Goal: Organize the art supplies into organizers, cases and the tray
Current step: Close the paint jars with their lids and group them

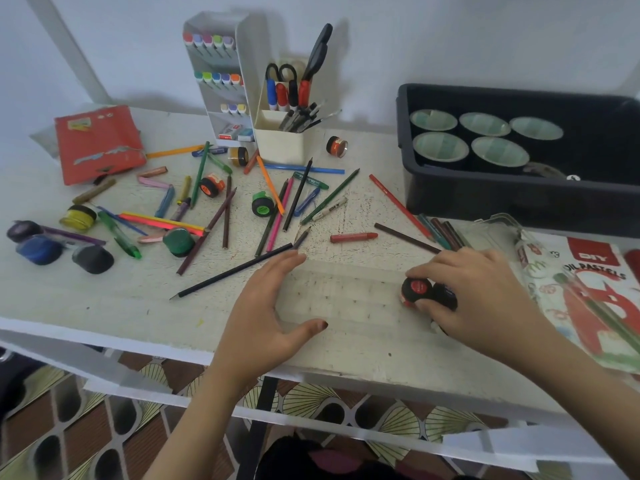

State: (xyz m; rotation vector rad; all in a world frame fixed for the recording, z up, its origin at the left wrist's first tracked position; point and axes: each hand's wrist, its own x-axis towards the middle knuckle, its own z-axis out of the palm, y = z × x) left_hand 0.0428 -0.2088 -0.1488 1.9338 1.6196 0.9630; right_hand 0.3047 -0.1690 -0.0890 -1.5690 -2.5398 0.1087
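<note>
My right hand (474,292) grips small black-lidded paint jars at the table's front right; a red-labelled paint jar (415,289) shows under its fingers with a second dark jar (445,294) beside it. My left hand (266,313) hovers open over the table's front middle, fingers spread, holding nothing; its fingertips are near a long black pencil (232,271). Loose coloured pencils, crayons, markers and more paint jars lie scattered across the table, among them a red crayon (353,237) and a green paint jar (261,204).
A black tray (485,199) with several tape rolls stands at back right. A white marker organizer (216,77) and cream pen holder (278,143) stand at the back. A red case (98,143) lies back left, an oil pastels box (595,292) at right. Table edge runs close in front.
</note>
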